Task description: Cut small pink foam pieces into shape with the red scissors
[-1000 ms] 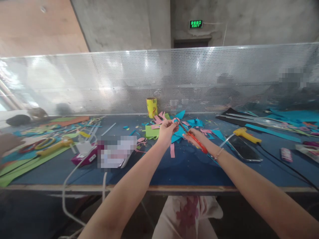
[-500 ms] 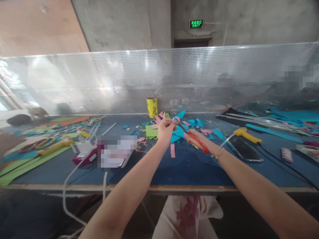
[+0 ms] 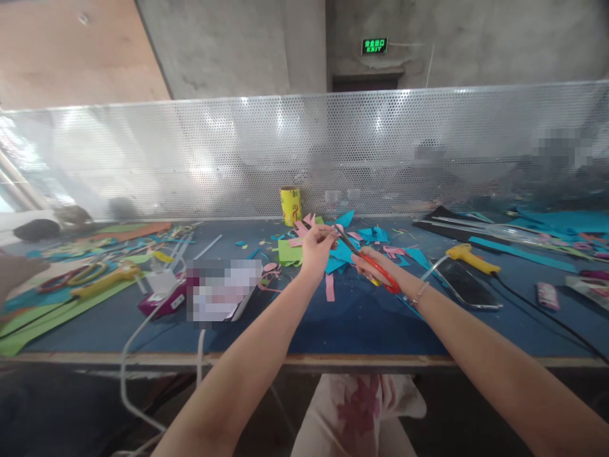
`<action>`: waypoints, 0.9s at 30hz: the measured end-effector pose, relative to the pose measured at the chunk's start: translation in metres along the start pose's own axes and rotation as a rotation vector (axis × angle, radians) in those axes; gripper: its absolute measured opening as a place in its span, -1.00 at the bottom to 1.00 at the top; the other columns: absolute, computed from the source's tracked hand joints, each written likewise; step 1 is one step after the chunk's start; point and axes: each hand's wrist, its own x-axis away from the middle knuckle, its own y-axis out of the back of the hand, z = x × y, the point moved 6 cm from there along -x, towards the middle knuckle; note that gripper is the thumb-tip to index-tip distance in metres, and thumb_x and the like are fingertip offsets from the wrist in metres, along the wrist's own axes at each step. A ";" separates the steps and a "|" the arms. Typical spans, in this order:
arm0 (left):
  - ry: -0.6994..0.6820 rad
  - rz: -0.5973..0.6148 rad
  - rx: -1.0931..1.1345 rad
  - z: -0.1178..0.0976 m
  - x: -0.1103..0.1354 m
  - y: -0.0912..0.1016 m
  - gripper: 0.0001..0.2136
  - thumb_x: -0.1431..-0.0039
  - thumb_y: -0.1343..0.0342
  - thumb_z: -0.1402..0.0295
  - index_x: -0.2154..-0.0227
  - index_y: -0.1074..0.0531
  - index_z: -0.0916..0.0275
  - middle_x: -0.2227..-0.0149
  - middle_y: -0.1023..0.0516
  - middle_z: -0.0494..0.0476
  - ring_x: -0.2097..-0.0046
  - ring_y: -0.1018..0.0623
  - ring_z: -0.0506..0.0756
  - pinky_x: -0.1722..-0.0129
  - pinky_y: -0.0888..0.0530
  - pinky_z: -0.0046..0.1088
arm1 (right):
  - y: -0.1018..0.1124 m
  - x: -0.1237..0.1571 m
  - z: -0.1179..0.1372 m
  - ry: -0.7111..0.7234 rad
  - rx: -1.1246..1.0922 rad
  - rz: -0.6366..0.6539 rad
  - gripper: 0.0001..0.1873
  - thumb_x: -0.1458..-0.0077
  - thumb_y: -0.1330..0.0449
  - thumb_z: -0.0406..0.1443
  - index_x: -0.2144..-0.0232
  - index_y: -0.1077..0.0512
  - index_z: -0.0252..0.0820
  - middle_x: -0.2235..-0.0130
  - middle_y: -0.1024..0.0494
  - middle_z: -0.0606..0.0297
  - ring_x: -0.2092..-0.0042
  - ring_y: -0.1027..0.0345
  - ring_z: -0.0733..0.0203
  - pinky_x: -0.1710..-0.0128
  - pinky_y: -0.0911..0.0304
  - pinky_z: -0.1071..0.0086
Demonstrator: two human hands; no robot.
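My right hand (image 3: 368, 261) is closed round a pair of scissors with red handles (image 3: 387, 279). The dark blades (image 3: 349, 241) point up and left, toward the fingertips of my other hand. Thumb and fingers of my left hand (image 3: 318, 246) pinch a small pink piece (image 3: 339, 230), mostly hidden, right at the blade tips. Beneath and around both hands lie cut scraps: blue pieces (image 3: 340, 259), a green piece (image 3: 288, 252) and a pink strip (image 3: 330, 287). Whether the blades touch the pink piece I cannot tell.
A yellow roll (image 3: 290, 206) stands by the perforated metal screen (image 3: 238, 152). On the right are a yellow glue gun (image 3: 473, 259) and a phone (image 3: 469, 285). A purple power strip (image 3: 162, 301), another phone (image 3: 245, 292) and another yellow glue gun (image 3: 107, 279) lie left, near someone's blurred arm (image 3: 14, 276).
The scissors have shifted very slightly, and the pink piece at my left fingertips shows less than before. Both hands stay in nearly the same place.
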 end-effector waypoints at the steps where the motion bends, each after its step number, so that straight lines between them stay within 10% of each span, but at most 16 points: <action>1: -0.001 0.002 -0.003 0.000 0.000 0.000 -0.84 0.13 -0.20 0.37 0.49 -0.32 0.25 0.59 -0.42 -0.04 0.57 -0.38 -0.09 0.50 -0.36 -0.54 | 0.000 0.000 0.000 -0.011 0.001 0.000 -0.65 0.02 -0.10 -0.03 0.56 -0.15 -0.14 0.66 -0.23 0.41 0.65 -0.07 0.36 0.63 -0.03 0.40; 27: -0.069 0.041 -0.085 -0.003 -0.001 -0.001 -0.85 0.08 -0.19 0.36 0.42 -0.35 0.23 0.62 -0.42 -0.05 0.58 -0.38 -0.07 0.52 -0.33 -0.54 | -0.001 0.001 -0.001 -0.025 -0.030 0.007 -0.66 0.02 -0.11 -0.05 0.57 -0.17 -0.16 0.66 -0.26 0.40 0.64 -0.09 0.38 0.65 -0.04 0.44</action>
